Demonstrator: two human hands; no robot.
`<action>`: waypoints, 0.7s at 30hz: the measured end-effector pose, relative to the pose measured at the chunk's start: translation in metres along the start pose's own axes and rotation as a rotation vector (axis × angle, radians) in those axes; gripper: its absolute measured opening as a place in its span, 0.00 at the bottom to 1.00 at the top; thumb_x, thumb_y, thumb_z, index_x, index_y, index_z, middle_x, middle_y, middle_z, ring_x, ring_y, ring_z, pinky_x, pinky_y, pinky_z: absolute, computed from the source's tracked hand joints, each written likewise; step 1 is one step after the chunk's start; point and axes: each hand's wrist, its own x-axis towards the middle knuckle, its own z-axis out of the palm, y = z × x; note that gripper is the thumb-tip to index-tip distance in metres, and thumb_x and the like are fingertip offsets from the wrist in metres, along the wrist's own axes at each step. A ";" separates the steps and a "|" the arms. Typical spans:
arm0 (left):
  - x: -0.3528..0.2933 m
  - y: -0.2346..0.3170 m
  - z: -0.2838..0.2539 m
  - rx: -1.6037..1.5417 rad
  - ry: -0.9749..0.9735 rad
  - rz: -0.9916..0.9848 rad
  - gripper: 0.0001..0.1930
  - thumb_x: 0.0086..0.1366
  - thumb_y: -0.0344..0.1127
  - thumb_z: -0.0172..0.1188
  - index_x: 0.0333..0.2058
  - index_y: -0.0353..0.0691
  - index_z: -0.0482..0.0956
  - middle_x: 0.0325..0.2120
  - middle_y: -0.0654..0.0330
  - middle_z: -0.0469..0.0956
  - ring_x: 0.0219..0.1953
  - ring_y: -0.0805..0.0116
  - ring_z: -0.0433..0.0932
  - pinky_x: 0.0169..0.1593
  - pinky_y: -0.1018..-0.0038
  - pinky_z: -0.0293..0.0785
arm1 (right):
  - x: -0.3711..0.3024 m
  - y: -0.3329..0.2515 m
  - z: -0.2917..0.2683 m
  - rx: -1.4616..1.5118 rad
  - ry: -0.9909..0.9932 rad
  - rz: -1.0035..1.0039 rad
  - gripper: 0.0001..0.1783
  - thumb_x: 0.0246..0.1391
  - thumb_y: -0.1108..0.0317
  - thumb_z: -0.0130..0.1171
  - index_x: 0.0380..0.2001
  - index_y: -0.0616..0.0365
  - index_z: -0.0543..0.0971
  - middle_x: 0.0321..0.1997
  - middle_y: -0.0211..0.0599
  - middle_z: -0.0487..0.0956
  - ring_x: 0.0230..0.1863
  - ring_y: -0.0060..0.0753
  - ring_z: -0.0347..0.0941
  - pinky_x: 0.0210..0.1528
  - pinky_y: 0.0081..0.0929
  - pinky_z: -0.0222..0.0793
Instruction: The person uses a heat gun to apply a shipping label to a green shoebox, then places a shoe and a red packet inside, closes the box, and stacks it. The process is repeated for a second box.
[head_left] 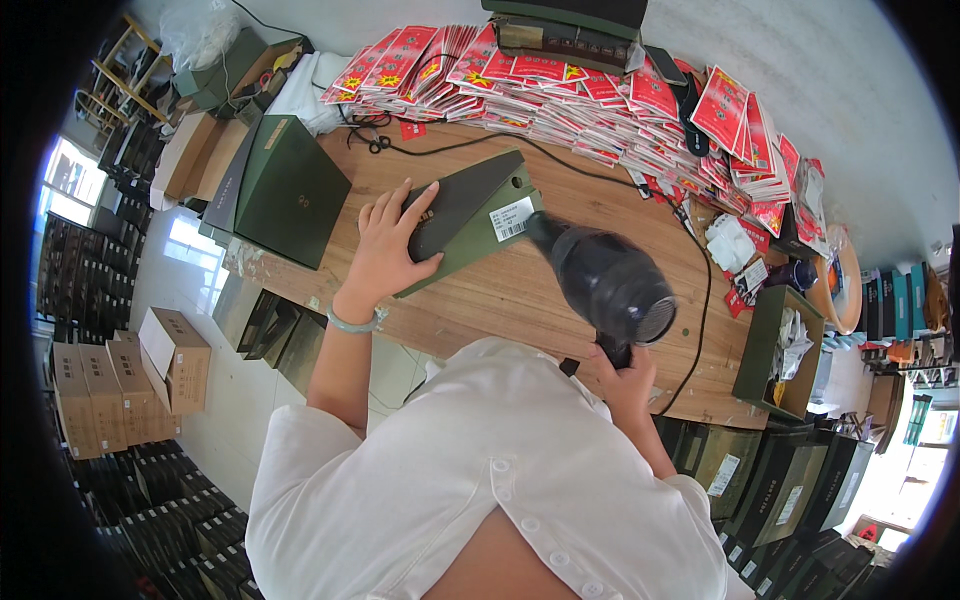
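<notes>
A dark green shoe box [470, 213] with a black lid lies at an angle on the wooden table in front of me. My left hand [392, 240] grips its left end, the fingers spread over the lid and the thumb against the green side. A white barcode label [512, 219] is stuck at the right end of the box. My right hand [625, 378] is wrapped round the handle of a black hair dryer [605, 280]. The dryer's nozzle points toward the label, close to it; whether they touch I cannot tell.
Piles of red printed cards [560, 95] line the table's back edge. A larger green box [290, 190] stands at the left, an open green box [785, 350] with packets at the right. A black cord [708, 310] runs across the table. Cardboard cartons [175, 360] stand on the floor.
</notes>
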 end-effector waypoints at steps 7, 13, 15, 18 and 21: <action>0.000 0.001 -0.001 -0.019 0.010 -0.007 0.47 0.41 0.43 0.70 0.65 0.55 0.64 0.61 0.44 0.63 0.60 0.47 0.63 0.63 0.53 0.52 | -0.003 -0.007 0.002 -0.037 0.000 0.001 0.25 0.50 0.66 0.69 0.49 0.66 0.74 0.30 0.28 0.76 0.28 0.19 0.68 0.30 0.20 0.66; 0.001 0.003 -0.004 0.012 -0.018 -0.005 0.46 0.44 0.44 0.69 0.65 0.49 0.64 0.62 0.47 0.64 0.61 0.48 0.63 0.65 0.54 0.51 | -0.004 -0.002 0.002 0.015 0.006 0.049 0.25 0.49 0.65 0.70 0.49 0.65 0.74 0.29 0.27 0.76 0.27 0.18 0.67 0.28 0.19 0.65; 0.000 -0.001 -0.002 -0.040 0.010 -0.013 0.43 0.50 0.46 0.67 0.65 0.47 0.63 0.62 0.47 0.64 0.62 0.48 0.63 0.65 0.54 0.51 | -0.006 0.001 0.000 0.037 -0.001 0.127 0.25 0.50 0.65 0.70 0.48 0.65 0.75 0.29 0.28 0.76 0.26 0.17 0.67 0.27 0.19 0.65; 0.000 -0.005 0.001 -0.088 0.046 -0.008 0.38 0.56 0.49 0.63 0.65 0.45 0.63 0.61 0.43 0.65 0.61 0.47 0.63 0.64 0.54 0.50 | -0.006 -0.001 0.000 0.187 0.000 0.251 0.24 0.50 0.65 0.70 0.47 0.65 0.75 0.29 0.28 0.76 0.24 0.16 0.66 0.25 0.19 0.65; 0.001 -0.005 0.002 -0.087 0.054 -0.010 0.37 0.59 0.50 0.61 0.65 0.45 0.63 0.61 0.42 0.65 0.61 0.46 0.64 0.64 0.54 0.50 | -0.004 -0.001 0.003 0.101 0.041 0.095 0.23 0.50 0.66 0.70 0.46 0.65 0.75 0.28 0.29 0.76 0.23 0.15 0.66 0.25 0.18 0.64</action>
